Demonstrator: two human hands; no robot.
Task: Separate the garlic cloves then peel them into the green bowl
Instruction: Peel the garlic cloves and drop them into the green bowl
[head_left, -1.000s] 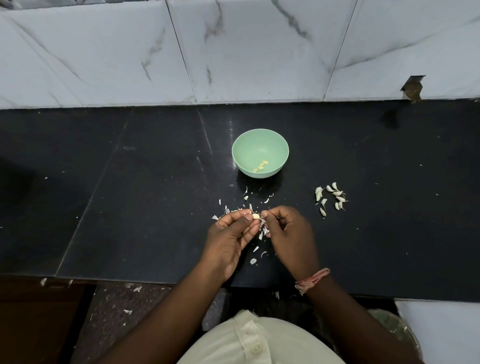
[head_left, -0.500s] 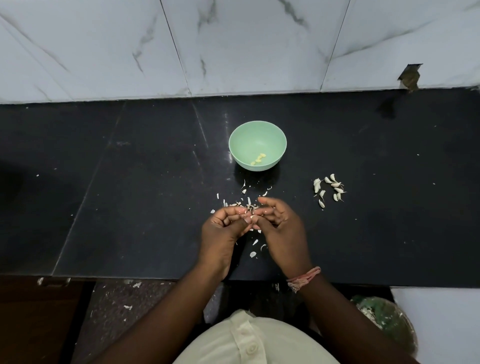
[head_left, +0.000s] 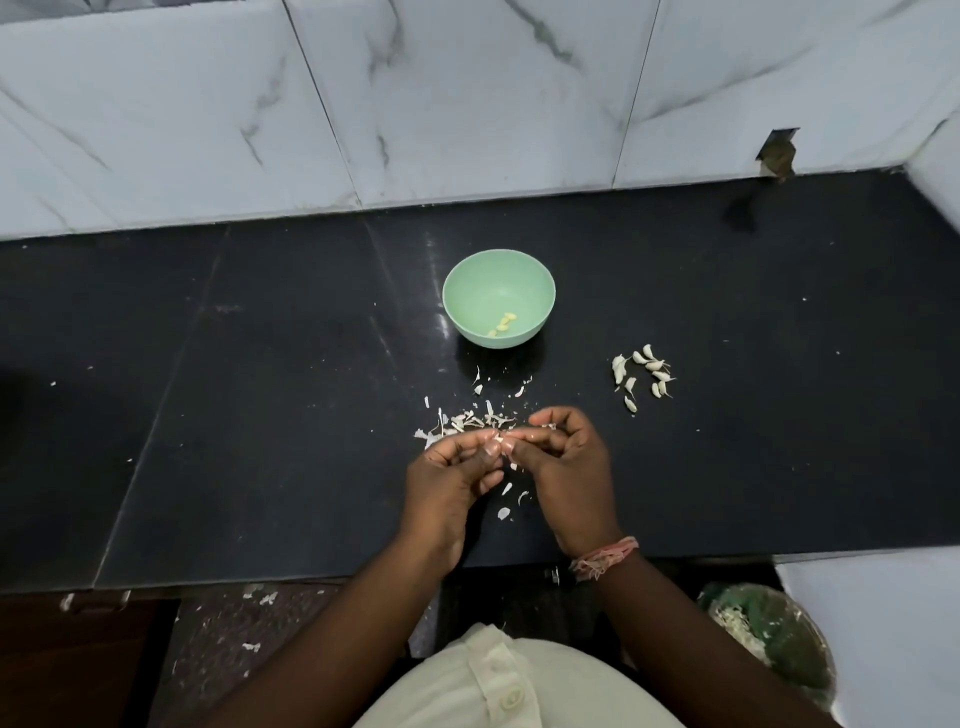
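Observation:
A green bowl (head_left: 498, 283) stands on the black counter (head_left: 260, 415) and holds a few peeled yellowish cloves (head_left: 503, 326). Several unpeeled garlic cloves (head_left: 643, 375) lie in a loose group to the bowl's right. My left hand (head_left: 452, 478) and my right hand (head_left: 563, 462) meet in front of the bowl, their fingertips pinching one small garlic clove (head_left: 500, 440) between them. Most of that clove is hidden by the fingers. White peel scraps (head_left: 472, 420) litter the counter just beyond and under my hands.
A marble-tiled wall (head_left: 467, 104) backs the counter. The counter's front edge runs just below my wrists. More peel scraps lie on the floor (head_left: 260, 603) below. A green-lined bin (head_left: 769, 639) sits at the lower right beside a white surface.
The hands have stayed together on the clove while their fingers shifted around it. The view tilted slightly; bowl and clove pile stay where they were.

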